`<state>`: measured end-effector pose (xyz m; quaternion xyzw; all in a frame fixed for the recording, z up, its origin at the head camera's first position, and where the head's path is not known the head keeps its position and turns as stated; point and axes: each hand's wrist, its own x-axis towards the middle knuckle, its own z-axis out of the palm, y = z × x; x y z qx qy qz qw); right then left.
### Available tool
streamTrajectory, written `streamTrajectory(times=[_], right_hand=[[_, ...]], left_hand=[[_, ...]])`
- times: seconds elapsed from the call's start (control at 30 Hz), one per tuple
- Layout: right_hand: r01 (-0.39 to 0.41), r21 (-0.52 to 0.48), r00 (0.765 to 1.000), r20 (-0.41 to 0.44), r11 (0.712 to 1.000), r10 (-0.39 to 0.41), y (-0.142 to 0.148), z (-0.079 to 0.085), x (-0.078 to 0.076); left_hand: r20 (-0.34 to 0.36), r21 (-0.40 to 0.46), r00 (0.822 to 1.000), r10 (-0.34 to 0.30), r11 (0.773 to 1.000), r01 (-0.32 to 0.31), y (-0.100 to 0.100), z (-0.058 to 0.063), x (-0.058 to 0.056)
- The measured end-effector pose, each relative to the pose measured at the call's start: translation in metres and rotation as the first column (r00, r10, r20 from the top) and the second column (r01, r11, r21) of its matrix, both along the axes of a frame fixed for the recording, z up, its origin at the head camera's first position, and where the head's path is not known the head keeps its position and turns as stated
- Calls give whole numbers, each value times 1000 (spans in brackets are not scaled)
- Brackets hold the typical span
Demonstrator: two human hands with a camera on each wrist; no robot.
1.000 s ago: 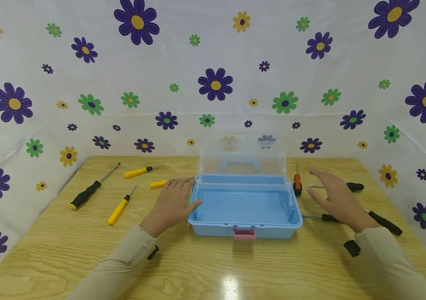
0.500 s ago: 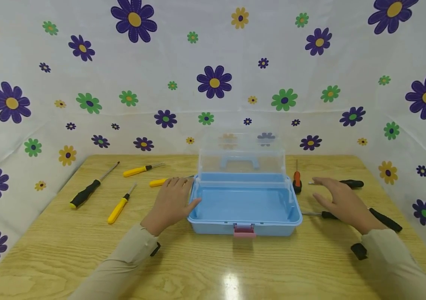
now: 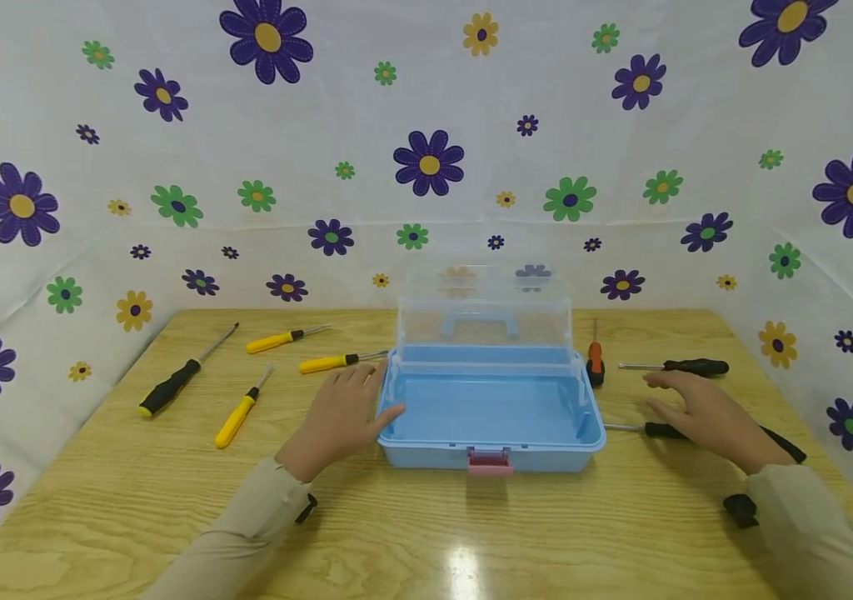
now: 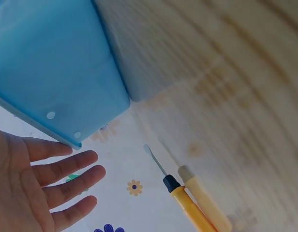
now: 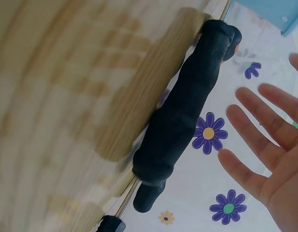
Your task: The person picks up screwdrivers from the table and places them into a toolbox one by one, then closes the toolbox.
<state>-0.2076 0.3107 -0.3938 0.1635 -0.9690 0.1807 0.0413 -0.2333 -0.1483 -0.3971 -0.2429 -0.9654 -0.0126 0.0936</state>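
Right hand [image 3: 719,421]: had drawn closer to the person and farther to their right over the last second, so the black-handled screwdriver with a bright steel shaft [image 3: 696,367] beyond it came fully into sight.
Left hand [image 3: 338,414]: had slid slightly toward the person, uncovering the middle of the slender yellow-handled screwdriver with a black collar [image 3: 325,364].
Light-blue rectangular plastic box [image 3: 426,458]: sat on the pale wood-grain desk [image 3: 134,508] between the two hands.
Clear plastic lid [image 3: 426,323]: stood raised at the back of the box, a pale-blue handle [image 3: 481,317] showing through.
Pink plastic latch [image 3: 491,466]: hung at the middle of the front wall.
Left fingers [image 4: 76,184]: were wide apart and nearly straight at the box's left side; whether they touched it could not be told.
Right fingers [image 5: 253,130]: were spread wide near a second black-handled screwdriver [image 3: 660,430], its shaft pointing toward the box.
Third black-handled screwdriver [image 3: 785,444]: lay partly hidden by the right hand and wrist.
Red-and-black screwdriver [image 3: 595,364]: lay just right of the box, tip toward the back.
Two further yellow-handled screwdrivers [image 3: 235,422]: lay left of the box, one farther back.
Large black screwdriver with a yellow end [image 3: 170,389]: lay farthest left.
White cloth with purple, green and yellow flowers [image 3: 366,125]: hung behind and along both sides.
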Motion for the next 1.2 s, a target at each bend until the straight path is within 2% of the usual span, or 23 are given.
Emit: streamTrajectory(times=[0.37,0.6,0.9,1.2], right_hand=[[-71,38,995,73,997,68,14,-6,-5],[-111,52,989,100,992,106,19,-6,-3],[-114,72,987,125,991,105,22,-7,-4],[-105,71,987,133,992,95,23,-12,-5]], left_hand=[[15,-22,1000,-21,1000,21,-4,-3,3],[39,-44,999,-34,998,36,-4,3,6],[18,-91,998,-66,994,67,-5,3,4],[51,-93,997,-55,994,59,-3,1,6]])
